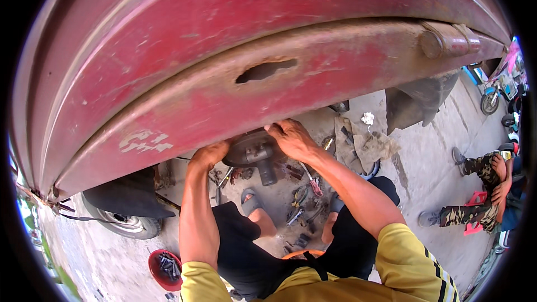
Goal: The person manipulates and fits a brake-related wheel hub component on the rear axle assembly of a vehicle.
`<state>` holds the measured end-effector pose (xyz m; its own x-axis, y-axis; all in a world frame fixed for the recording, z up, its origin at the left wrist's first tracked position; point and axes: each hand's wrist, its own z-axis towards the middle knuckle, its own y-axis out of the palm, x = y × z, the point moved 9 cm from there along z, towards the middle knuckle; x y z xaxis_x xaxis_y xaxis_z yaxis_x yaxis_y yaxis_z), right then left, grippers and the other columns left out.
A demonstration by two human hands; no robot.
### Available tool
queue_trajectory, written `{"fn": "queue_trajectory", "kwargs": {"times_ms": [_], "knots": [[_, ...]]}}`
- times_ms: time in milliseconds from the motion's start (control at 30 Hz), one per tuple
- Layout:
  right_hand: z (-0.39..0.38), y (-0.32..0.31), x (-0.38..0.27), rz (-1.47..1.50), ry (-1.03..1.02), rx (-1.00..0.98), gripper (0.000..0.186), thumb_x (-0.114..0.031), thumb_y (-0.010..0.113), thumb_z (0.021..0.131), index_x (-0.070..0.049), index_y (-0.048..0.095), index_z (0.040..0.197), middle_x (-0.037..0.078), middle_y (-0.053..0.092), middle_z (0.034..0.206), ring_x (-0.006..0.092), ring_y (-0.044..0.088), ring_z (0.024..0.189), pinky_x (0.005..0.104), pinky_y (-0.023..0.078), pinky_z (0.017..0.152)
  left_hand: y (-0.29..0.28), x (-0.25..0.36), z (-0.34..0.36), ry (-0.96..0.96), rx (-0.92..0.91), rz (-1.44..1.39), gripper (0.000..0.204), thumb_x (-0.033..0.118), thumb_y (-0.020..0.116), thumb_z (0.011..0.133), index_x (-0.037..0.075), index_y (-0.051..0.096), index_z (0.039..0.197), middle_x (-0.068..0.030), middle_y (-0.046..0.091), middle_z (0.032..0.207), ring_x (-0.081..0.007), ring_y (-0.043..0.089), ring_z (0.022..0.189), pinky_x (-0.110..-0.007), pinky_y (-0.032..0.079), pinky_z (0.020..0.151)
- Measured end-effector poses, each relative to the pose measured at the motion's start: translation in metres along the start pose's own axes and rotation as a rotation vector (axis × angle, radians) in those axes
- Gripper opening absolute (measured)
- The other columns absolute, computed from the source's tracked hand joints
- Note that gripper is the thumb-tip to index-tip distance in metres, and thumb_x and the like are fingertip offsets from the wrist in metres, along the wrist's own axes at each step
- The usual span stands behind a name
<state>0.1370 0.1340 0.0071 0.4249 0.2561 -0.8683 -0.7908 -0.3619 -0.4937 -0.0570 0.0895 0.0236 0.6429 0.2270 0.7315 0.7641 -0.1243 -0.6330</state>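
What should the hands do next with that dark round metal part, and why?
Probably lift it a little and steady it. Both the left hand and right hand grip the dark round metal part right beneath the red vehicle body, above tools scattered on the ground.

A concrete floor carries everything. Hand tools lie scattered on it. Left of the tools sits a red bowl of bolts; beyond them lie rags; farther left a wheel rests on it.
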Motion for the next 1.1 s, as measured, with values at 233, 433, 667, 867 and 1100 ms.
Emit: {"fn": "queue_trajectory", "kwargs": {"times_ms": [233,433,667,867,1100], "knots": [[0.008,0.008,-0.005,-0.017,-0.096,-0.023,0.043,-0.038,0.046,0.102,0.0,0.064,0.094,0.026,0.066,0.094,0.0442,0.062,0.091,0.0493,0.046,0.081,0.019,-0.062,0.038,0.005,0.023,-0.326,0.032,0.02,0.058,0.095,-0.004,0.069,0.113,-0.0167,0.07,0.109,-0.0212,0.064,0.093,-0.031,0.049,0.084],[0.009,0.014,0.001,-0.178,-0.223,0.001,0.043,-0.036,0.045,0.102,0.002,0.063,0.091,0.027,0.065,0.092,0.0457,0.061,0.091,0.0503,0.046,0.08,0.036,-0.076,0.051,-0.134,-0.154,-0.725,0.03,0.007,0.065,0.092,-0.005,0.065,0.12,-0.0132,0.07,0.112,-0.0226,0.065,0.099,-0.031,0.053,0.088],[0.008,0.02,-0.005,-0.179,-0.228,-0.042,0.045,-0.039,0.045,0.102,0.001,0.066,0.099,0.027,0.066,0.099,0.0453,0.062,0.096,0.0491,0.047,0.084,0.02,-0.083,0.047,-0.007,-0.039,-0.578,0.029,0.011,0.067,0.093,-0.004,0.066,0.118,-0.0127,0.069,0.111,-0.0213,0.063,0.101,-0.032,0.05,0.092],[0.003,0.012,-0.016,-0.09,0.006,-0.219,0.049,-0.045,0.046,0.101,-0.002,0.068,0.11,0.025,0.068,0.108,0.042,0.064,0.101,0.046,0.048,0.089,0.01,-0.056,0.035,0.087,0.044,-0.379,0.028,0.023,0.067,0.094,-0.003,0.07,0.106,-0.0129,0.069,0.099,-0.0198,0.06,0.091,-0.033,0.047,0.085],[0.005,0.017,-0.016,-0.102,-0.006,-0.256,0.051,-0.048,0.046,0.101,-0.005,0.067,0.117,0.023,0.068,0.11,0.0401,0.064,0.103,0.0456,0.049,0.089,0.006,-0.069,0.044,0.186,0.027,-0.27,0.028,0.023,0.069,0.092,-0.004,0.071,0.097,-0.0137,0.069,0.091,-0.02,0.059,0.084,-0.032,0.047,0.08]]}}
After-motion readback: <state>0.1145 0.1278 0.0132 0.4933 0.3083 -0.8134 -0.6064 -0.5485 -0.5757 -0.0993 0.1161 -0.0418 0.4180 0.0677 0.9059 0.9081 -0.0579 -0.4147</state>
